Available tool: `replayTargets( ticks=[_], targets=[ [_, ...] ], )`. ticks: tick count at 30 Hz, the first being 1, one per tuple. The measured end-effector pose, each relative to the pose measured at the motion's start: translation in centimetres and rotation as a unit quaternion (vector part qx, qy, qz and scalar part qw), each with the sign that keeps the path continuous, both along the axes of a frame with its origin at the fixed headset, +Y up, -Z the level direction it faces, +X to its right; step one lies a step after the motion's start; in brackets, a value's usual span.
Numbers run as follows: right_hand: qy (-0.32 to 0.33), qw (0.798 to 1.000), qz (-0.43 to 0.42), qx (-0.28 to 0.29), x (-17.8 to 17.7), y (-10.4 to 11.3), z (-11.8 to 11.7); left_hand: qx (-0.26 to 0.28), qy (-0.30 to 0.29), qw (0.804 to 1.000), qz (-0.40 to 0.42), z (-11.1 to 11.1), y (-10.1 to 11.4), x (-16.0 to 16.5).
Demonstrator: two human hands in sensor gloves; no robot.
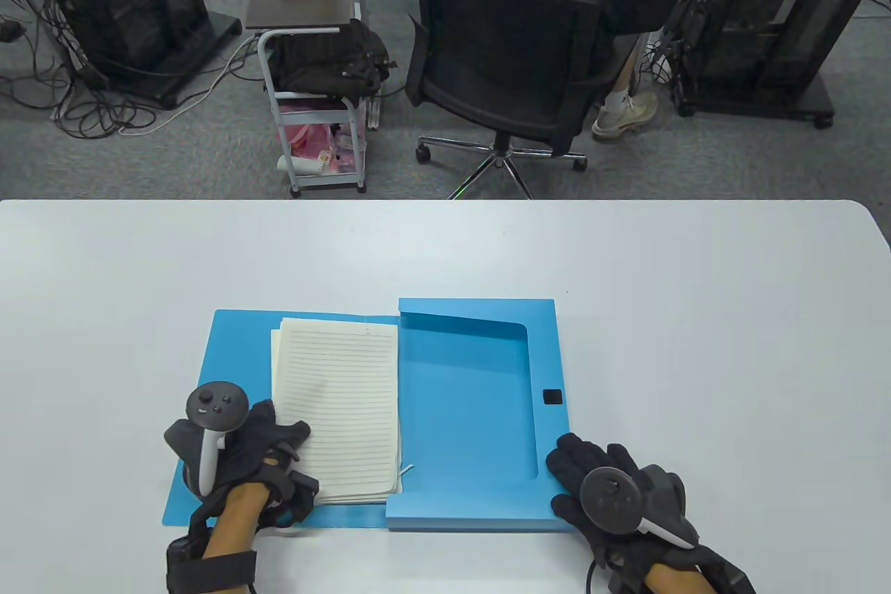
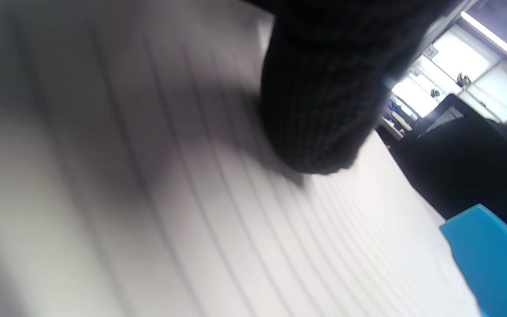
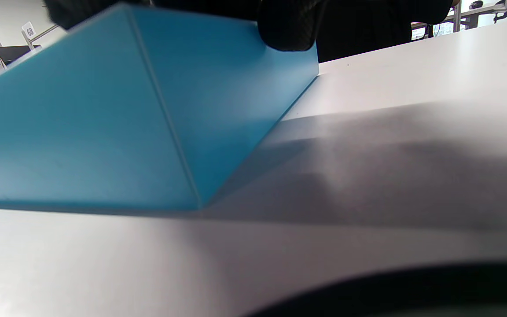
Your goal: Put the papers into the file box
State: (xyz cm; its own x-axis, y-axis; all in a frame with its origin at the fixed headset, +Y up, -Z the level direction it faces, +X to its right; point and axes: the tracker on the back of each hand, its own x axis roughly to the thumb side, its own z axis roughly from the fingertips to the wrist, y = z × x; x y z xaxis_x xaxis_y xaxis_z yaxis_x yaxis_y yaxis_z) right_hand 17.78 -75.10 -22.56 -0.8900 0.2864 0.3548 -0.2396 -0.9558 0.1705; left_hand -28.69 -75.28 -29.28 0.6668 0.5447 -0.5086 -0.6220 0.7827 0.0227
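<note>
The left hand [image 1: 243, 448] lies at the near left corner of the lined papers [image 1: 337, 406], fingers spread and resting on the top sheet; in the left wrist view one gloved fingertip [image 2: 319, 132] presses the lined page, though that picture is blurred, so how firmly is hard to say; the papers lie just right of this hand, stacked on the open flap [image 1: 237, 371] of the blue file box [image 1: 473, 413]; the box tray sits between the two hands on the white tabletop [image 1: 696, 315]; the right hand [image 1: 605, 489] holds the tray's near right corner, fingers curled over its rim.
</note>
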Motion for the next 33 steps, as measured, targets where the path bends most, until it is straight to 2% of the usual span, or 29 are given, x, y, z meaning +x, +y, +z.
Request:
replayTargets(
  ticks=[12, 16, 20, 29, 33],
  targets=[
    [0.004, 1.0, 0.001, 0.0, 0.0, -0.1, 0.0, -0.081, -0.079, 0.993, -0.013, -3.3, 0.6, 10.2],
    [0.003, 1.0, 0.0, 0.0, 0.0, -0.1, 0.1, -0.135, -0.109, 0.985, 0.021, -4.4, 0.0, 13.7],
    [0.003, 1.0, -0.003, -0.003, 0.0, -0.1, 0.1, -0.17, -0.147, 0.974, 0.018, -5.1, -0.3, 16.5],
    [0.007, 1.0, 0.0, -0.003, 0.0, -0.1, 0.1, -0.174, -0.175, 0.969, -0.002, -6.1, -0.3, 20.0],
    [0.007, 1.0, -0.002, -0.006, 0.0, -0.1, 0.1, -0.172, -0.178, 0.969, -0.015, -6.1, -0.3, 20.3]
  ],
)
